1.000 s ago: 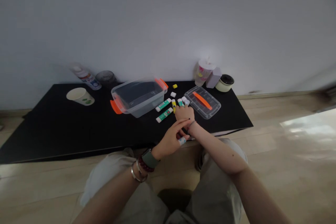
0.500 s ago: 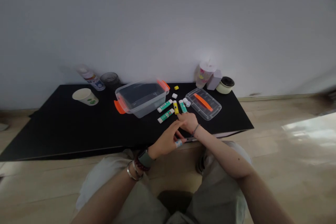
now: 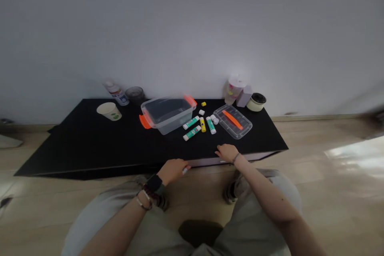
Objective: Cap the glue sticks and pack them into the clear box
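My left hand (image 3: 173, 170) is curled at the front edge of the black board (image 3: 90, 144), its fingers closed over that edge; one finger wears a pale bandage. Palm down, my right hand (image 3: 227, 152) lies on the same edge further right with its fingers stretched out and nothing in them. Beyond the hands lie several glue sticks: a green one (image 3: 192, 133), another green one (image 3: 191, 122), a yellow one (image 3: 203, 124) and more. Loose white caps (image 3: 215, 119) and a yellow cap (image 3: 203, 104) lie near them. A clear box with orange handles (image 3: 168, 114) stands open, its lid (image 3: 233, 121) to the right.
A paper cup (image 3: 109, 111), a bottle (image 3: 117, 92) and a dark round jar (image 3: 135, 93) stand at the board's back left. A drink cup (image 3: 234, 88), a small pale box (image 3: 245, 95) and a round pot (image 3: 256, 102) stand back right by the wall. Wooden floor surrounds the board.
Both hands have drawn back from the glue sticks towards me and come apart. The left dropped to the board's front edge; the right now rests flat on it.
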Available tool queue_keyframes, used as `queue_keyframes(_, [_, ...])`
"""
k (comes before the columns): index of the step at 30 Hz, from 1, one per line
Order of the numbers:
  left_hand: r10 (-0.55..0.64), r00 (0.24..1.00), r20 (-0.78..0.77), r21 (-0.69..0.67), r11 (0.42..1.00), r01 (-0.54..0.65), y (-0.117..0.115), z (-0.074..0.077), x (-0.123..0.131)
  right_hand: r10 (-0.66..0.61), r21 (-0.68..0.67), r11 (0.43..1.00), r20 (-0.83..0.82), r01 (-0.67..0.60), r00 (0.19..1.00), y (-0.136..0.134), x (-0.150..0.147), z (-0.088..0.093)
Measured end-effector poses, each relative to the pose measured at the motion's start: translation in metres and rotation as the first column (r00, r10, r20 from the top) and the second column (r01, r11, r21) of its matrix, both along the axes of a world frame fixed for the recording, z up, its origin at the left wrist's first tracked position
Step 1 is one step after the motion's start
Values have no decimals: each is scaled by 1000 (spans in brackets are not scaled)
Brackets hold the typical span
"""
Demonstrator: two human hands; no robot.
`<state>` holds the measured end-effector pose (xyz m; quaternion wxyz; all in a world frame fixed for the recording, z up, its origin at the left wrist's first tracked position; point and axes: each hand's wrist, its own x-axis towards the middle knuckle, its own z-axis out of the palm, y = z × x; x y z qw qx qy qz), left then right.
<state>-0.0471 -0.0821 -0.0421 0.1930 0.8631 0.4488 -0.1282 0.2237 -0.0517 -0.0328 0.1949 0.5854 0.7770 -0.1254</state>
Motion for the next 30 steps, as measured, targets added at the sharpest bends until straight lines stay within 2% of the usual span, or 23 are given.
queue_keyframes(8, [22, 998, -58, -22, 999, -24, 3, -2, 4, 3, 76, 997, -30, 0, 1000, -14, 2, -10])
queue_keyframes(17, [55, 998, -39, 8, 998, -55, 12, -2, 7, 22, 134, 991, -42, -16, 999, -15, 4, -18])
queue_keyframes(21, [118, 993, -33, 71, 991, -115, 17, -1, 7, 11, 113, 994, -57, -5, 998, -11, 7, -15])
queue_keyframes(25, [235, 972, 3, 129, 964, -234, 19, 3, 5, -53, 144, 988, -71, 62, 996, -7, 8, -7])
queue_keyframes(27, [278, 960, 27, 56, 959, -279, 18, 7, 2, -74, 81, 993, -82, 81, 994, -9, 8, -4])
queue_keyframes(29, [278, 957, 82, -152, 953, -264, 16, 14, 0, -64, -52, 997, -101, 59, 993, -12, 7, -1])
queue_keyframes(30, [271, 953, 135, -296, 929, -222, 15, 19, -1, -42, -115, 993, -110, 30, 993, -14, 6, 1])
